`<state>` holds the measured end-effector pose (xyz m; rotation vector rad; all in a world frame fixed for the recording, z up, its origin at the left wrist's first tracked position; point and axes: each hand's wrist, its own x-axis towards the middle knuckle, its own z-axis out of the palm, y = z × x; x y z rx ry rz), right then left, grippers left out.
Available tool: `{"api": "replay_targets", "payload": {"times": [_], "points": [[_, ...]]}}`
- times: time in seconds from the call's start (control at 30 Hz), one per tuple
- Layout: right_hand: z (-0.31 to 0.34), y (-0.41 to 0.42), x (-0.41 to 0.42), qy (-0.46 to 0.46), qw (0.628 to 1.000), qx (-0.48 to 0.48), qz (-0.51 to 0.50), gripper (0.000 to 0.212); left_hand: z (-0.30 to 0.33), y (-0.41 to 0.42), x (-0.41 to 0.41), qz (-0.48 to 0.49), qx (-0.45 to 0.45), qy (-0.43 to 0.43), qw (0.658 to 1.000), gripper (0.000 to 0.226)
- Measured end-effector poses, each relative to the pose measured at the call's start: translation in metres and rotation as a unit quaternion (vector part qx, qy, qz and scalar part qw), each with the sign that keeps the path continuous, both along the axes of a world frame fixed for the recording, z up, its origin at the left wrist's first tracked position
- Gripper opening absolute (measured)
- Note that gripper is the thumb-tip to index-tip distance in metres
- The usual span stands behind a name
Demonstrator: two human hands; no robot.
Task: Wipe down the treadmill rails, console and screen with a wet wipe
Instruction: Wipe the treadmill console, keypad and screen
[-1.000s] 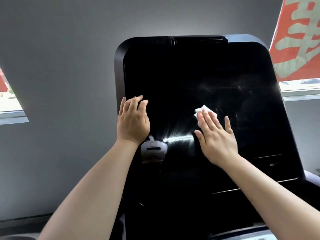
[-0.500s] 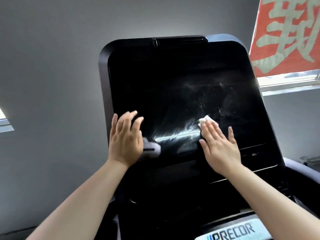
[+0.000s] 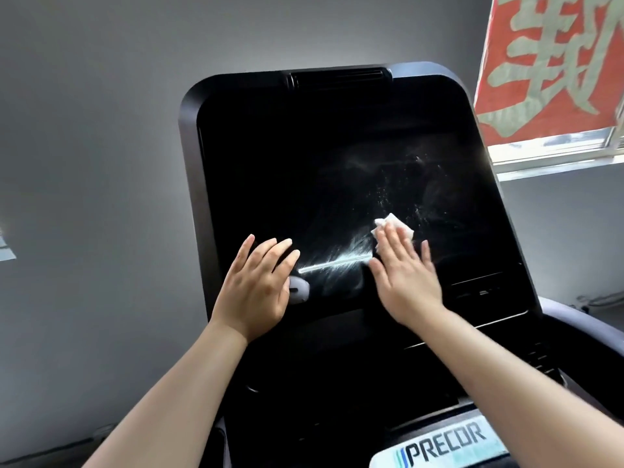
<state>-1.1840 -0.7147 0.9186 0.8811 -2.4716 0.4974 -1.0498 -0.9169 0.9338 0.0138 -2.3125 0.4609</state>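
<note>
From my feed I see two bare forearms reaching up from the bottom edge toward the screen (image 3: 337,184). No sleeve shows on either arm, and neither wrist carries anything. My left hand (image 3: 256,285) and right hand (image 3: 405,275) are bare, with short, plain nails on the left fingers (image 3: 277,249).

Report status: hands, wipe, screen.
Right hand flat, pressing the wet wipe on the screen. Left hand flat on the screen's lower left, bracing. Streaks and specks beside the wipe. Nothing in the way.
</note>
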Motion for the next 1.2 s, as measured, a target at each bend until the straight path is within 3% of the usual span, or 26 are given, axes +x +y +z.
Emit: {"api": "replay_targets", "payload": {"times": [0.07, 0.2, 0.33, 0.4, 0.5, 0.57, 0.67, 0.77, 0.83, 0.93, 1.0, 1.07, 1.2], "points": [[-0.018, -0.009, 0.033, 0.051, 0.995, 0.030, 0.074, 0.069, 0.000, -0.001, 0.001, -0.002, 0.001, 0.004, 1.000, 0.044], [-0.058, 0.012, 0.061, 0.151, 0.944, 0.181, 0.233, 0.061, -0.002, -0.001, 0.001, -0.003, 0.002, 0.005, 1.000, 0.044], [-0.009, -0.009, 0.013, 0.161, 0.962, 0.151, 0.163, 0.060, -0.001, -0.001, -0.001, -0.007, 0.007, 0.003, 1.000, 0.045], [0.025, -0.034, -0.003, 0.107, 0.983, 0.109, 0.104, 0.061, 0.001, -0.002, 0.000, -0.008, 0.014, 0.006, 1.000, 0.046], [0.034, -0.058, 0.007, 0.036, 0.992, 0.066, 0.098, 0.066, 0.000, 0.000, 0.002, -0.013, 0.026, 0.015, 0.999, 0.047], [0.009, -0.048, 0.032, 0.096, 0.979, 0.091, 0.157, 0.071, 0.000, 0.001, 0.003, -0.019, 0.037, 0.030, 0.999, 0.047], [-0.042, -0.011, 0.065, 0.167, 0.930, 0.196, 0.262, 0.063, 0.001, 0.001, 0.003, -0.027, 0.061, 0.057, 0.996, 0.045], [-0.028, -0.002, 0.040, 0.191, 0.906, 0.230, 0.298, 0.059, -0.001, 0.000, 0.003, -0.035, 0.081, 0.071, 0.994, 0.043], [0.006, -0.021, 0.017, 0.196, 0.927, 0.210, 0.243, 0.061, -0.001, -0.001, 0.003, -0.037, 0.083, 0.075, 0.993, 0.042], [0.052, -0.059, -0.004, 0.118, 0.973, 0.134, 0.146, 0.067, -0.001, -0.002, 0.003, -0.037, 0.085, 0.076, 0.993, 0.041], [0.056, -0.081, 0.006, 0.065, 0.984, 0.085, 0.143, 0.064, -0.001, -0.001, 0.003, -0.035, 0.086, 0.075, 0.993, 0.042], [0.035, -0.086, 0.027, 0.104, 0.972, 0.087, 0.193, 0.065, -0.001, -0.002, 0.002, -0.035, 0.095, 0.088, 0.991, 0.042], [-0.012, -0.038, 0.043, 0.197, 0.901, 0.210, 0.324, 0.059, -0.002, -0.002, 0.002, -0.037, 0.101, 0.097, 0.989, 0.043]]}}
